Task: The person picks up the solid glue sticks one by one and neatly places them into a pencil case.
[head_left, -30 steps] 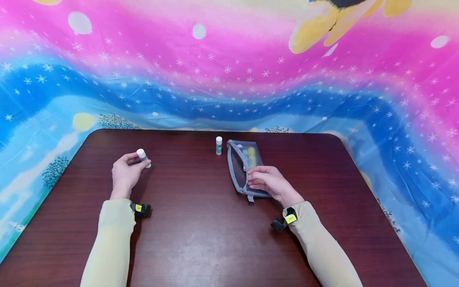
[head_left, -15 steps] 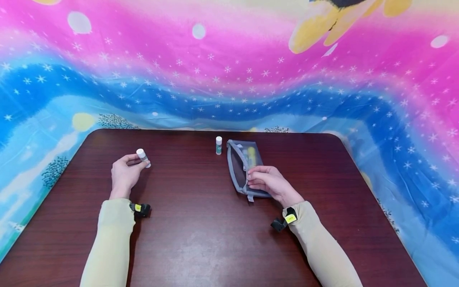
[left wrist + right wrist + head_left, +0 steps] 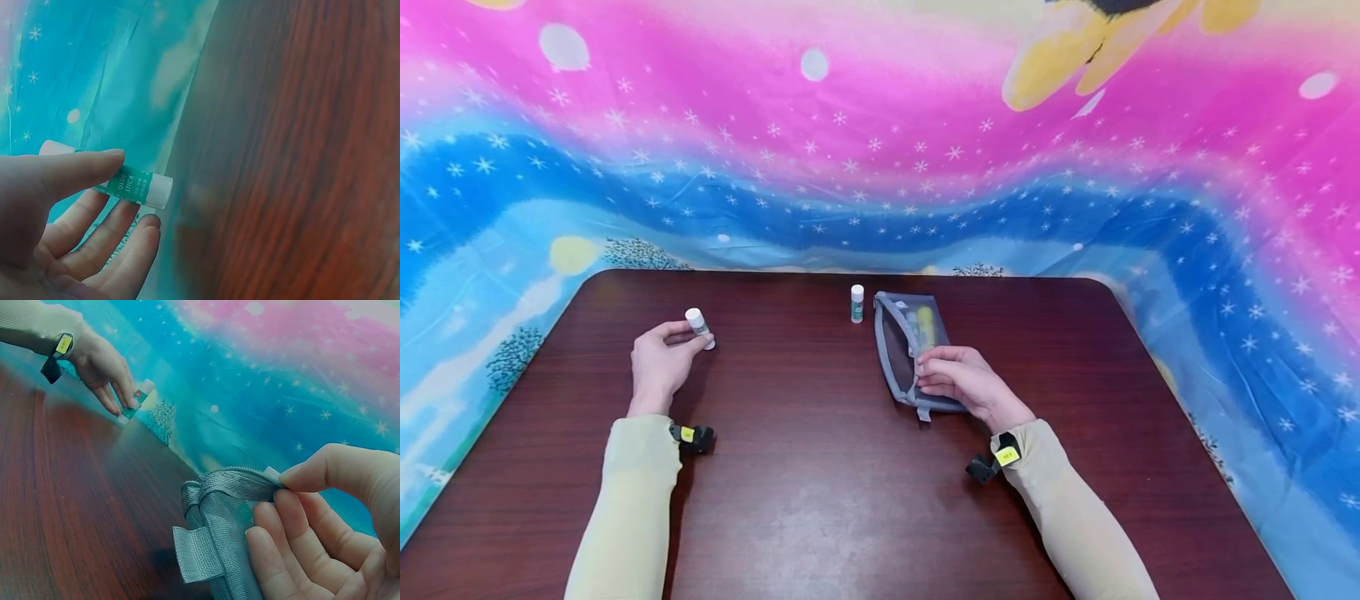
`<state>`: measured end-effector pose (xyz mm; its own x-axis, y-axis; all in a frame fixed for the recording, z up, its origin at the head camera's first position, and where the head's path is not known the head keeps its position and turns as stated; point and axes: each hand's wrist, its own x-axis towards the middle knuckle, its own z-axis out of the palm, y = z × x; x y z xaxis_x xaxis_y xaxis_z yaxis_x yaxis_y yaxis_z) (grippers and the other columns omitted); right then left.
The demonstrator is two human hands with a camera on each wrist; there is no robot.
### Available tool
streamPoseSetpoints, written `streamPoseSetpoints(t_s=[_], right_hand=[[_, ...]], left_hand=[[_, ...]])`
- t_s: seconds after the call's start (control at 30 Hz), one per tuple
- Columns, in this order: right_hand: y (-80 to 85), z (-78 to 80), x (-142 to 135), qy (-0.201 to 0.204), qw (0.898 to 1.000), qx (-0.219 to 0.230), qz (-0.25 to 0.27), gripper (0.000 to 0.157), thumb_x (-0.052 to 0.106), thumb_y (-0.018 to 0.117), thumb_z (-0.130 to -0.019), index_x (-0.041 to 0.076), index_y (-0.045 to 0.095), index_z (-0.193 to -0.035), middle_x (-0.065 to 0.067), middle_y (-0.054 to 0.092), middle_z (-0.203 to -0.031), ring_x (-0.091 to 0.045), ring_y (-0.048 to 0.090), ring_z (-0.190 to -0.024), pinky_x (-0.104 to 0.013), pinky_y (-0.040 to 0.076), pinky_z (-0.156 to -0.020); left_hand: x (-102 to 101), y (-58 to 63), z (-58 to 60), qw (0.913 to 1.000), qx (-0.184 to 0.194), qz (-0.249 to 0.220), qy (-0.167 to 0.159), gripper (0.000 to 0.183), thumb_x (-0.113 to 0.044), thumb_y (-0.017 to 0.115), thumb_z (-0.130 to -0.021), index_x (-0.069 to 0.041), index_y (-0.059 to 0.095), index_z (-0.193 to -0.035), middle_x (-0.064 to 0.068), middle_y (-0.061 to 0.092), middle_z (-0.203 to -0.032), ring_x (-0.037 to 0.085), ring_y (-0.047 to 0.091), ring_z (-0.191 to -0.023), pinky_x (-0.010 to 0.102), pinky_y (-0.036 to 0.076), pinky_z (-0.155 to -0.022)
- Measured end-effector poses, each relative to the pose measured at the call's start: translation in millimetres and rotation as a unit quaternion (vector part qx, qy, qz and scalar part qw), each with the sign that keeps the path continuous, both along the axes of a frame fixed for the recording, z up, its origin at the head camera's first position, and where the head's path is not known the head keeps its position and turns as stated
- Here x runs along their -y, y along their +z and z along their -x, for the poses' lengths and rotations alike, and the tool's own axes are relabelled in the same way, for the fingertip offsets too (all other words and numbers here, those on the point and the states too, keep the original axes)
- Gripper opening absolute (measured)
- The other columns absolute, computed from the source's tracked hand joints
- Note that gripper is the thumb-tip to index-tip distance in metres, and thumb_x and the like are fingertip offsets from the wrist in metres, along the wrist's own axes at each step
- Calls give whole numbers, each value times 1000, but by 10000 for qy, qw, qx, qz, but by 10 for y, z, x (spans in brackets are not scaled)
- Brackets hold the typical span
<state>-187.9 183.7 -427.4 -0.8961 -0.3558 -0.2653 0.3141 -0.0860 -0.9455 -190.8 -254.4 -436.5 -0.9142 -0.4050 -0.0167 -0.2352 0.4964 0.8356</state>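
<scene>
My left hand (image 3: 662,360) pinches a glue stick (image 3: 145,187) between thumb and fingers, at the left of the table. It has a green label reading "GLUE STICK" and white ends, and it leans slightly. With thumb and fingertips, my right hand (image 3: 964,382) grips the zipper edge of a grey mesh zip pouch (image 3: 887,354). The pouch lies on the table with its mouth spread open to the left. Through the mesh a yellow item (image 3: 926,325) shows; its kind is unclear. A second glue stick (image 3: 857,304) stands upright just left of the pouch.
The dark wood-grain table (image 3: 790,467) has rounded far corners. A colourful patterned cloth (image 3: 865,150) hangs behind it and along both sides. A black camera strap (image 3: 694,437) is on the left wrist, and another black strap (image 3: 996,462) on the right.
</scene>
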Motion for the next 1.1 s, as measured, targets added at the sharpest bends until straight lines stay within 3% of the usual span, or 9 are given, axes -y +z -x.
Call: streamPoseSetpoints(t_s=[0.47,0.77,1.1], right_hand=[[-11,-2,-5,-34,10000,31,-46,15,8,69,-84,0,67,-96,-12,67,-85,-20,66,-74,-37,54,-76],[-26,13,-7,10,10000,52,-31,18,10,72,-82,0,66,-96,-13,66,-84,-21,66,-74,-36,55,-75],[-28,19,-10,21,10000,42,-58,18,10,72,-82,0,66,-96,-12,66,-84,-21,66,-74,-36,54,-75]], left_hand=[[-111,90,-4,9997,-93,-213,-59,52,-39,72,-82,-10,62,-124,11,65,-112,22,60,-102,37,44,-88],[-207,103,22,9982,-486,-327,-150,49,-37,74,-80,-10,64,-120,9,67,-108,10,65,-91,25,48,-79],[-321,108,62,9962,-717,-458,-202,46,-34,74,-81,-10,63,-117,8,66,-105,13,66,-90,23,50,-74]])
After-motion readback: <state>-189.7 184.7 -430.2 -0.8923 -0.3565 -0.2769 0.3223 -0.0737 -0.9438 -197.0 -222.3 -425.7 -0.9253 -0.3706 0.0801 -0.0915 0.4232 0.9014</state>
